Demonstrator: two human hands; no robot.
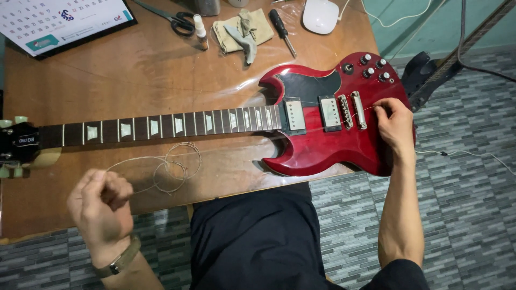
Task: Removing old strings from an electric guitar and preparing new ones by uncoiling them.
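A loose string [172, 164] lay coiled in several loops on the table [140, 70], just in front of the neck of the red guitar [322, 129], which lay flat across the table with its body over the right edge. The left hand [101, 207] was closed in a loose fist, pinching one end of the string. The right hand [395, 124] rested on the body by the tailpiece, fingertips pinched on the string's other end. The guitar carried two pickups [294, 114], four knobs [374, 67] and one switch [348, 68]. Farther back lay one pair of scissors [174, 19], one small bottle [201, 31], one folded cloth [242, 29], one screwdriver [282, 29], one white mouse [320, 15] and one calendar [59, 19].
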